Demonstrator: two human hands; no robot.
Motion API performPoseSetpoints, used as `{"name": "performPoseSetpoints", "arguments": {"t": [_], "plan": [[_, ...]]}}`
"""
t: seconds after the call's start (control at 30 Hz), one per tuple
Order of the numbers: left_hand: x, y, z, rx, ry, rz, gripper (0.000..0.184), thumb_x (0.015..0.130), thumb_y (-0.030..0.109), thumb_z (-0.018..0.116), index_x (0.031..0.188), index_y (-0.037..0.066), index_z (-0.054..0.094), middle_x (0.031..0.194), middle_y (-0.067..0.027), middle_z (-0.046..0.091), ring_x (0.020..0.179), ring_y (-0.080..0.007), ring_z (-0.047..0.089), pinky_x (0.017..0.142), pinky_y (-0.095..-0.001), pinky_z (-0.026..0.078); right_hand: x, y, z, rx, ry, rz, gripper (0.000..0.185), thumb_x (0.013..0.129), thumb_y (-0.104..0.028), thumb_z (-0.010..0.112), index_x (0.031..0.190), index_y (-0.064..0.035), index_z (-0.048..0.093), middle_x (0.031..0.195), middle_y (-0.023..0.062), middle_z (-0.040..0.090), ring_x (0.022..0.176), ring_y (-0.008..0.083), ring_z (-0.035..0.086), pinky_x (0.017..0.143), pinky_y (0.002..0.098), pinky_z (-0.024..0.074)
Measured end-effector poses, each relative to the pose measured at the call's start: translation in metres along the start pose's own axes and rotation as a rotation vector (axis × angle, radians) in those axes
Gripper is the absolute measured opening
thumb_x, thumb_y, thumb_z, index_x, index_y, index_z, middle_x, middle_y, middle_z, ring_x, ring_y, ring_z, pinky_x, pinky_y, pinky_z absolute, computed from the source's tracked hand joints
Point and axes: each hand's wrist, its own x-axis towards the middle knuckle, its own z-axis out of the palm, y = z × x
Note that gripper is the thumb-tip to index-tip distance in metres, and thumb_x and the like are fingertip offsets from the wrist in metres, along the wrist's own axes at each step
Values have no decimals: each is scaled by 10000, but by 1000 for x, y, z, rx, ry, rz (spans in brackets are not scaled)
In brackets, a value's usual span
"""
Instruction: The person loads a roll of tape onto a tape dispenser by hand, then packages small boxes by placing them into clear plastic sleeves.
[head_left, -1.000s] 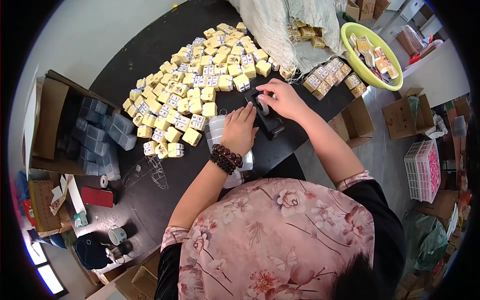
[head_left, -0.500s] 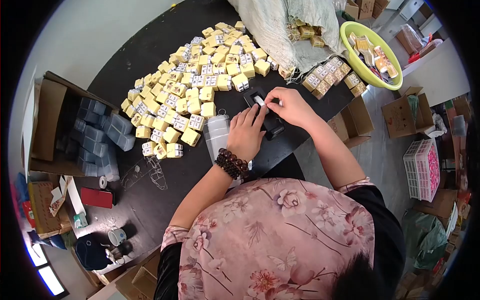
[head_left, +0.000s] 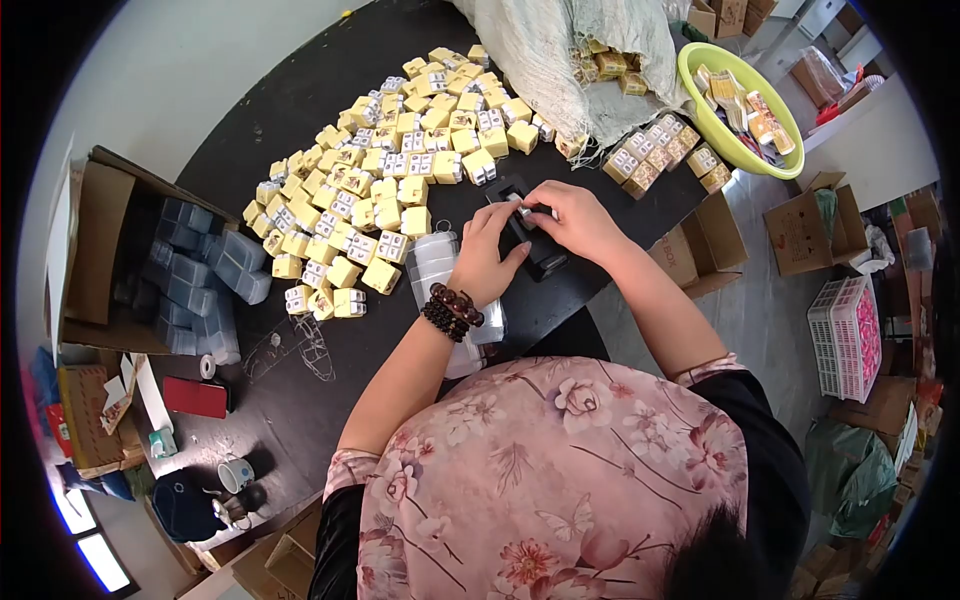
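Note:
My right hand (head_left: 580, 222) is closed in a pinch on a small white piece (head_left: 522, 213), which sits at a black holder-like device (head_left: 545, 255) on the table. My left hand (head_left: 482, 258) reaches in from the other side, its fingertips by the white piece and its thumb held apart over the device. What exactly the white piece is cannot be made out. Beneath and beside my left hand lie clear plastic cases (head_left: 432, 258), partly covered by the wrist. Ahead spreads a big pile of small yellow-and-white boxes (head_left: 385, 160).
A woven sack (head_left: 530, 65) with small boxes inside lies at the back. Brown-sided packs (head_left: 650, 155) and a yellow-green basin (head_left: 695, 100) are at the right. To the left stand a carton (head_left: 95, 240) of clear containers, a red phone (head_left: 195, 397) and a cup (head_left: 235, 473).
My left hand has shifted slightly left and its fingers have bent, with the thumb spreading away. My right hand has moved a little left and down at the white piece.

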Motion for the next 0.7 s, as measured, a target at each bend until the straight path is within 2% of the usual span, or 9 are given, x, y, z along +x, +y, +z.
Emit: {"name": "performPoseSetpoints", "arguments": {"t": [0.07,0.1,0.17,0.27,0.4,0.6,0.7], "plan": [[2,-4,1,-2,1,1,638,782,102,708,1360,66,442,1320,-157,483,1215,-361,443,1046,-422,362,1,10,4,-17,51,-135,156,812,-47,656,956,-41,597,910,95,606,760,307,614,647,375,492],[2,-3,0,-4,3,0,646,771,102,718,1355,63,444,1313,-158,489,1212,-364,445,1044,-425,366,2,8,4,-17,51,-136,156,812,-47,656,956,-41,597,910,95,606,760,307,614,647,375,492],[2,1,0,28,-1,-30,692,753,109,737,1370,68,427,1312,-154,490,1214,-361,446,1039,-426,371,5,0,3,-209,53,-207,119,813,-26,637,920,-29,584,869,97,591,745,310,608,639,369,490],[-1,3,1,150,-3,-40,786,717,122,770,1403,79,389,1310,-148,491,1215,-352,450,1031,-427,378,-4,-3,3,-146,11,-112,88,816,-14,622,884,-21,567,853,102,584,749,310,608,641,366,494],[-1,10,2,265,-34,-73,876,692,138,792,1441,99,339,1309,-140,490,1217,-332,456,1026,-428,382,-38,-13,-8,-73,18,-120,80,820,-14,622,875,-15,564,853,110,578,747,305,607,648,361,497],[-1,14,1,299,-60,-87,863,700,132,782,1443,121,342,1280,-110,504,1191,-318,479,978,-434,406,-86,-10,4,-55,131,-121,79,817,-13,638,885,-13,598,871,111,592,744,295,606,661,351,501],[-1,15,1,308,-62,-91,857,706,131,778,1443,123,341,1272,-112,507,1183,-319,484,975,-436,407,-95,-2,14,-82,182,-154,117,778,-35,669,880,-27,613,879,97,598,775,285,613,660,360,507]]}}
